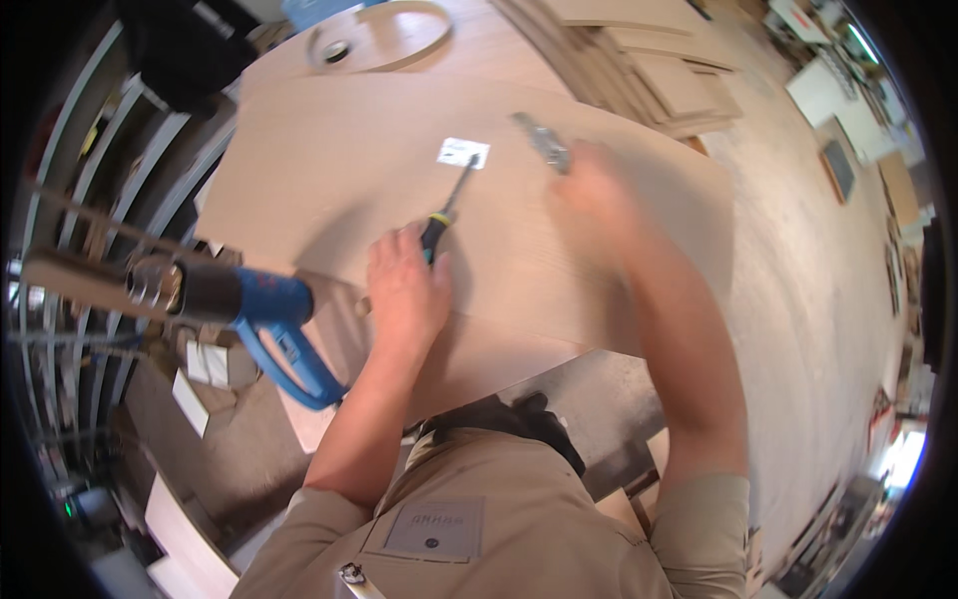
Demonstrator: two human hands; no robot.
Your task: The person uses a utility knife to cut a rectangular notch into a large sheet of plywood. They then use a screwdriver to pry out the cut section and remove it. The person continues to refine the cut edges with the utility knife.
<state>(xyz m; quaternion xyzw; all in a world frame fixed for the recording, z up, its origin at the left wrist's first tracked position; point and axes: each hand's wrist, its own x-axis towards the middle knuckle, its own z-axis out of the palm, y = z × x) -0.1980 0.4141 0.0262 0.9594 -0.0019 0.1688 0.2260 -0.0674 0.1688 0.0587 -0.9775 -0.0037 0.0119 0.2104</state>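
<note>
My left hand (407, 285) is closed around the dark handle of a screwdriver (436, 228) with a yellow ring. Its shaft points away from me, and the tip appears over a small white label (461, 153) on a large light-brown board (329, 130). Farther right, my right hand (597, 190) is blurred by motion and grips a silvery metal hand tool (544, 143). That tool slants up and left above the board; its exact kind is too smeared to tell. The fingers of my right hand are partly hidden.
A blue heat gun (274, 299) stands at the left edge of the board. Beyond the board lie a curved wooden strip (439, 40) and a tape roll (335, 51). Stacked panels (659, 85) sit at the far right, and metal racks (150, 180) line the left.
</note>
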